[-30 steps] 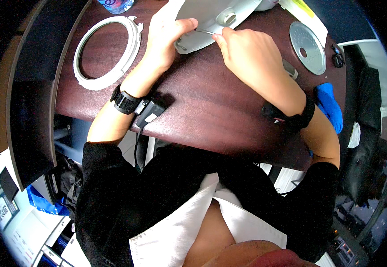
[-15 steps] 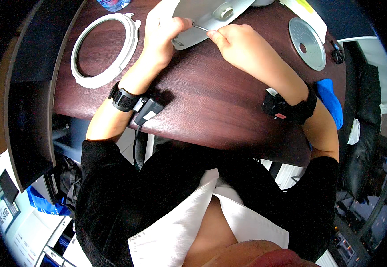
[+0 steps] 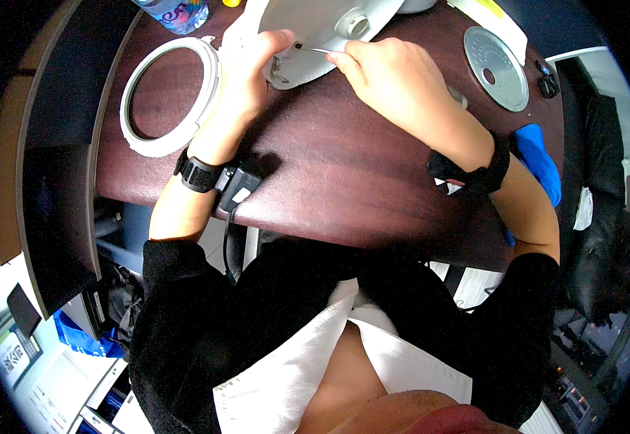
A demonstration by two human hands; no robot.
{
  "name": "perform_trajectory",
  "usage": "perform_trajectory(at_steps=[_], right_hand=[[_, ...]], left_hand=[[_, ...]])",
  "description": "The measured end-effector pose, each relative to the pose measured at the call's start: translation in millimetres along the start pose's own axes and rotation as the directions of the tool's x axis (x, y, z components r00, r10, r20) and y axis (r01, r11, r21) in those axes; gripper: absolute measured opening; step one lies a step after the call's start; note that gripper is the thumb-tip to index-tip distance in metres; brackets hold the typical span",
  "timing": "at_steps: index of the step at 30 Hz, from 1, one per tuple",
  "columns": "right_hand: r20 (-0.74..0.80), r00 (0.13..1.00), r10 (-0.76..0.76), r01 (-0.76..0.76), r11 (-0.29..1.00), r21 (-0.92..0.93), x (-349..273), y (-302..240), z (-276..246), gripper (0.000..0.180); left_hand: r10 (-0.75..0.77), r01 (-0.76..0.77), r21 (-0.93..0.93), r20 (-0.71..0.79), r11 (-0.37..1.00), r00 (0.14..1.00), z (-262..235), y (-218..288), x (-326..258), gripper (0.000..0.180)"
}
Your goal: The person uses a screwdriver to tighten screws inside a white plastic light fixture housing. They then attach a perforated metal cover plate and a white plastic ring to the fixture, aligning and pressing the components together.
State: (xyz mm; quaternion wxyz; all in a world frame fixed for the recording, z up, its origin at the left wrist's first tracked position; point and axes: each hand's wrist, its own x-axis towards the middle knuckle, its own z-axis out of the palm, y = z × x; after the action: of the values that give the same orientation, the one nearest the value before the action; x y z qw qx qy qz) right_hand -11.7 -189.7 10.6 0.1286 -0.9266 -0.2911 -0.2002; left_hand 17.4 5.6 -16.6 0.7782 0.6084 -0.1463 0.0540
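A pale grey plastic housing with a round socket lies at the far edge of the dark wooden table. My left hand grips its near left edge, thumb on top. My right hand pinches a thin metal tool whose tip touches the housing near a small metal bracket. Both wrists wear black bands, and a small black device with a cable hangs at my left wrist.
A white plastic ring lies left of my left hand. A perforated metal disc sits at the right, a blue object at the table's right edge, a clear bottle at the far left.
Both hands and the housing have shifted toward the far edge of the view. The thin tool has appeared between my right fingers and now touches the housing.
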Motion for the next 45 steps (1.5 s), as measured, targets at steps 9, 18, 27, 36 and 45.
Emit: perform_trajectory(at_steps=[9, 18, 27, 36, 45], right_hand=[[0.053, 0.999, 0.010, 0.006, 0.960, -0.281, 3.7, -21.8, -19.1, 0.026], [0.138, 0.986, 0.094, -0.093, 0.996, -0.015, 9.4, -14.4, -17.1, 0.032], [0.806, 0.521, 0.282, -0.820, 0.428, 0.380, 16.6, -5.6, -9.3, 0.043], [0.023, 0.998, 0.059, -0.058, 0.996, -0.068, -3.1, -8.2, -13.7, 0.033], [0.001, 0.999, 0.032, -0.031, 0.986, -0.162, -1.1, -18.4, -24.2, 0.026]], left_hand=[[-0.221, 0.211, -0.157, -0.050, 0.965, 0.974, 1.2, -9.1, -5.1, 0.039], [-0.151, 0.150, -0.013, -0.044, 0.989, 0.988, 2.0, -4.8, -6.1, 0.042], [-0.157, 0.150, -0.071, -0.113, 0.986, 0.981, 3.1, -7.6, -9.5, 0.032], [0.148, -0.185, 0.290, 0.144, 0.939, 0.979, 6.1, 12.7, -9.2, 0.023], [-0.127, 0.127, -0.016, 0.001, 0.992, 0.992, 13.9, 9.6, -2.1, 0.046]])
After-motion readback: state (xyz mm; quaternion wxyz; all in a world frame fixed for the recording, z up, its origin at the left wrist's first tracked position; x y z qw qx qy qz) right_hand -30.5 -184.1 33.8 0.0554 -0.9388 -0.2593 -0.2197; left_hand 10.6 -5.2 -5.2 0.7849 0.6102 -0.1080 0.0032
